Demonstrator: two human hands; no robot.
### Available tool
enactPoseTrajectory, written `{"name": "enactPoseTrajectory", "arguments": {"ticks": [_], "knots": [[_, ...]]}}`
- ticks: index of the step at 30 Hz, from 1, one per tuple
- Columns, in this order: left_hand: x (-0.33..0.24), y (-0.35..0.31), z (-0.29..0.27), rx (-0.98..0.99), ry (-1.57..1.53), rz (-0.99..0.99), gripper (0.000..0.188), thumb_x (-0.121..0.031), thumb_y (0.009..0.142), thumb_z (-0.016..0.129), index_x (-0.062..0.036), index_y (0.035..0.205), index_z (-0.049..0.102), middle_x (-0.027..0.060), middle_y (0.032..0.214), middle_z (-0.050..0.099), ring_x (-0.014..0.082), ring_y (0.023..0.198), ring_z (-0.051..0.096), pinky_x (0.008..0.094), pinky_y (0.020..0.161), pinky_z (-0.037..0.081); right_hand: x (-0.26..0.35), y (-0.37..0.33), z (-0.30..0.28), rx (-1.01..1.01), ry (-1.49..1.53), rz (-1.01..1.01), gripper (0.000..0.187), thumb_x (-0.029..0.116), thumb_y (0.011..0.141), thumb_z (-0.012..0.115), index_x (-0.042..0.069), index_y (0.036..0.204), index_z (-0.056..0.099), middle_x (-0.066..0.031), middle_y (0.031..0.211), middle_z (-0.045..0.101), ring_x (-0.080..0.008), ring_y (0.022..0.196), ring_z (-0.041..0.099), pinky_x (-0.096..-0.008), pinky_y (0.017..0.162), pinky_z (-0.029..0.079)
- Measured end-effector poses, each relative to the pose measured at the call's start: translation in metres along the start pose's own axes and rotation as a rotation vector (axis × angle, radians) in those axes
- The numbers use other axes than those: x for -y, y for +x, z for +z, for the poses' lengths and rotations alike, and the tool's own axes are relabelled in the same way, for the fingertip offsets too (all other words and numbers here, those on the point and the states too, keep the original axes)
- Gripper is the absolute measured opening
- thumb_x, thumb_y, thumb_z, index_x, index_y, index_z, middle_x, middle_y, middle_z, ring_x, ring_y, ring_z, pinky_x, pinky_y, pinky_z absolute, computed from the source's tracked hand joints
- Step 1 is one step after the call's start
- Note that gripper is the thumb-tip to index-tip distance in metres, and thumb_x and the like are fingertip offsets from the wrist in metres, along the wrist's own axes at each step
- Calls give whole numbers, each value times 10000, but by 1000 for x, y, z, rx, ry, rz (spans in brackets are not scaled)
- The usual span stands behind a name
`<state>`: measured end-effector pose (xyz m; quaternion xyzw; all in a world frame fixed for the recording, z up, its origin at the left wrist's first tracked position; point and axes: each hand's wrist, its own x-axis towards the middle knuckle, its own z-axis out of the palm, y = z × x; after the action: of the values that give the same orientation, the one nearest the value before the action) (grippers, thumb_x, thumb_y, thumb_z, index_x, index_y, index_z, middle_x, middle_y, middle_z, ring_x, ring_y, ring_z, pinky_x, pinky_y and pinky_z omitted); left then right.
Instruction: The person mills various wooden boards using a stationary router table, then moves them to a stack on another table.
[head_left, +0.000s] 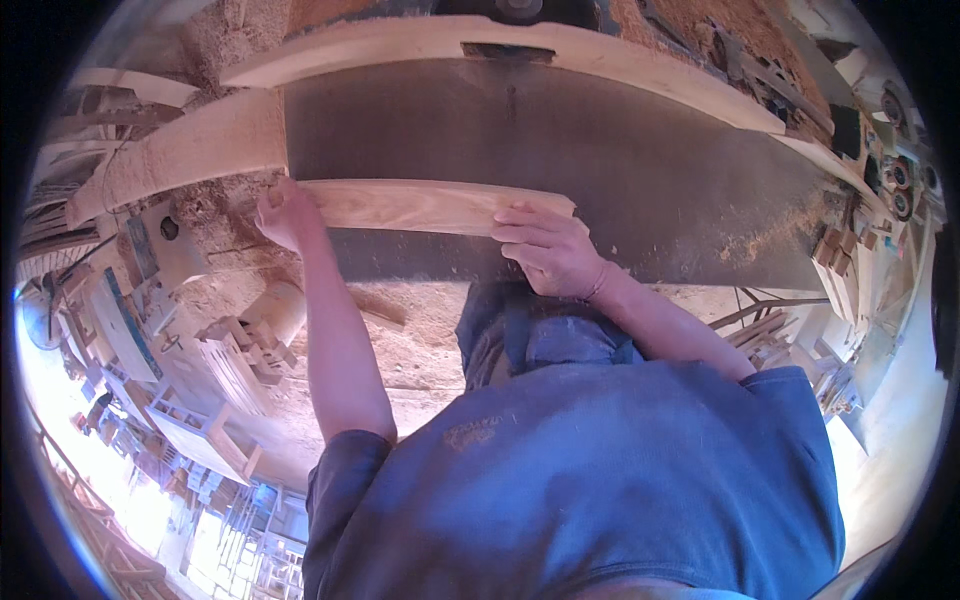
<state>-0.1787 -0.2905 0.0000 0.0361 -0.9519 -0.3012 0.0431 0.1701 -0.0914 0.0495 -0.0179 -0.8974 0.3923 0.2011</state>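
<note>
A pale wooden board (405, 206), with visible grain, lies lengthwise across a dark, flat work table (660, 190) close to its near edge. My left hand (290, 216) is closed at the board's left end, just beyond the left edge of the dark surface. Near the right end, my right hand (548, 246) grips the board, its fingers over the top face and the thumb side toward me. The undersides of both grips are hidden.
A long pale wooden fence (400, 44) crosses the table's far side, with a dark slot in it. A light wooden panel (190, 145) adjoins on the left. Sawdust covers the floor (425, 345). Wood pieces (240, 350) are stacked left, and more blocks (838, 255) right.
</note>
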Motion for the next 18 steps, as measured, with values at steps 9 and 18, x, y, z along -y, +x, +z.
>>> {"name": "enactPoseTrajectory", "arguments": {"ticks": [9, 18], "knots": [[24, -147, -115, -221, -935, -527, 195, -107, 823, 675, -26, 998, 707, 107, 1031, 668, 220, 931, 631, 350, 757, 522, 53, -77, -2, 427, 399, 711, 281, 10, 799, 732, 11, 1078, 705, -128, 1157, 721, -277, 1070, 704, -423, 942, 564], [135, -244, -178, 33, -1280, -455, 479, -38, 812, 663, 51, 1273, 565, 150, 1272, 601, 299, 1198, 579, 429, 1061, 479, 100, -85, 76, -344, 1719, 1194, 318, 153, 940, 651, 15, 1200, 533, -119, 1132, 623, -282, 1247, 549, -501, 1170, 339]]}}
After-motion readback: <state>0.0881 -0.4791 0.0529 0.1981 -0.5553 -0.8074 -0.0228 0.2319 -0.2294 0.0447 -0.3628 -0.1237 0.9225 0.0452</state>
